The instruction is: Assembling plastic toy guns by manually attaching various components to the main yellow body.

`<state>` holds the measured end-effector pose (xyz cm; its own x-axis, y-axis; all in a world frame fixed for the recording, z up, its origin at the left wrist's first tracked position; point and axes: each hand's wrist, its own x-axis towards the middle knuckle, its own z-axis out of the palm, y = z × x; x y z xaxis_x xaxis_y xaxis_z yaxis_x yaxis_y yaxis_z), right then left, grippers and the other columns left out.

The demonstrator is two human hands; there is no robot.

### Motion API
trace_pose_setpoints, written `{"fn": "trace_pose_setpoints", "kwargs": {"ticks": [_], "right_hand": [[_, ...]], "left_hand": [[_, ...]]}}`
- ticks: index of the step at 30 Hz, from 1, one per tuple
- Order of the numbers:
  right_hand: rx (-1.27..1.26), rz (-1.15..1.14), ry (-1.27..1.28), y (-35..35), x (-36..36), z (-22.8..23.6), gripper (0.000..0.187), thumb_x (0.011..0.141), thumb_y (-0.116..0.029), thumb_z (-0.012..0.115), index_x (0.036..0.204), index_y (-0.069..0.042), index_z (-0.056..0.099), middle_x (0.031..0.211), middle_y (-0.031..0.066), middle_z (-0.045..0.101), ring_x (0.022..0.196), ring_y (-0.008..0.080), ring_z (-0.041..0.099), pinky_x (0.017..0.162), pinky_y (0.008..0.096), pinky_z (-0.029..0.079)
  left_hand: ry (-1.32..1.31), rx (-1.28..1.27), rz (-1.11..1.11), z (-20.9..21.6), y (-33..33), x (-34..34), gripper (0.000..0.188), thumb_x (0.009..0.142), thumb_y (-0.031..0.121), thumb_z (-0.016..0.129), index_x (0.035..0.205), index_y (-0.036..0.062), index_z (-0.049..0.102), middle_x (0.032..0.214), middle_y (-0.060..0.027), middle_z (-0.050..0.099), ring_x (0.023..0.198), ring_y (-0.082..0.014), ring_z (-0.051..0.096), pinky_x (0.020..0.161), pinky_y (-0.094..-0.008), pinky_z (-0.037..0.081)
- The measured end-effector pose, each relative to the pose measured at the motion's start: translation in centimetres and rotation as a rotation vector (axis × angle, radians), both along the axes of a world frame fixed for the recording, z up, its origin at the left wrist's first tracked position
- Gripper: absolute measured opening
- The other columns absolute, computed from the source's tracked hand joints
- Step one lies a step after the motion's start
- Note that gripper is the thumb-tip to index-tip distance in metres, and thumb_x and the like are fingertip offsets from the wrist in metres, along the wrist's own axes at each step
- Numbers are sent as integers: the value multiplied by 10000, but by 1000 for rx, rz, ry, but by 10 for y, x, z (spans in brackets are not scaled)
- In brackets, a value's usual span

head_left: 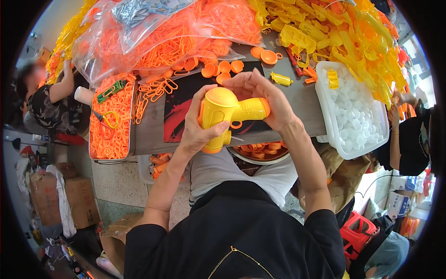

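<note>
My left hand (193,130) is wrapped round a yellow and orange plastic toy (222,109) that looks like a toy gun, its thumb lying across the front. The toy has a rounded top, a ribbed lower grip and a barrel pointing right with an orange end. Beside that orange end is my right hand (278,104), its palm against or very near it and its fingers stretched upward. Just under the barrel shows a small orange ring (236,125). Several orange cups (224,67) and a yellow cylindrical part (281,78) lie beyond the hands.
An orange-ring tray (92,139) with scissors (108,120) and a green cutter (111,91) stands left. Right is a white bin (320,83) of translucent caps. Bagged orange parts (162,51) and yellow parts (325,32) pile up behind. People work on both sides.
</note>
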<state>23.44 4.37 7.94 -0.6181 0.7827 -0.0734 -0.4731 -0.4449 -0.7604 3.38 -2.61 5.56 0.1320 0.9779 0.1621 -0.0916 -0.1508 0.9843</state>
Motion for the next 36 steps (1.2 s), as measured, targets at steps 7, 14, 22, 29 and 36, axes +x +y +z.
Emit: {"fn": "trace_pose_setpoints", "kwargs": {"ticks": [7,14,22,29,36], "right_hand": [[-16,-42,-338,-8,0,-2,452,1063,-411,431,1044,-22,661,998,94,704,941,170,670,856,321,531],[453,19,-870,-36,14,7,517,1068,-408,418,963,29,673,880,65,684,813,142,632,774,310,504],[1415,-559,-918,-39,5,-37,261,895,-191,655,722,-11,582,633,103,544,514,306,528,483,415,432],[1190,-447,-1005,75,-52,-36,131,933,-128,603,970,-16,660,836,165,628,769,356,639,673,434,509],[1650,-587,-1562,217,-69,-62,160,886,-62,589,1017,-59,679,1014,137,583,979,333,653,720,445,528]], "left_hand": [[267,285,76,3,-14,10,838,714,64,811,1443,46,401,1239,-81,565,1109,-165,578,994,-335,482],[550,850,-95,-5,-6,-17,898,607,109,900,1402,52,485,1234,-174,625,1082,-309,675,921,-375,549],[-195,12,358,-34,-21,-12,660,928,307,702,1457,72,384,1282,-111,602,1177,-225,617,1010,-359,512],[-625,-380,397,-25,-32,-56,469,938,271,687,1320,90,484,1147,-82,617,1015,-186,643,899,-370,556],[-631,-387,381,-29,-56,-67,498,940,228,667,1366,70,465,1181,-110,630,1018,-191,644,889,-362,566]]}}
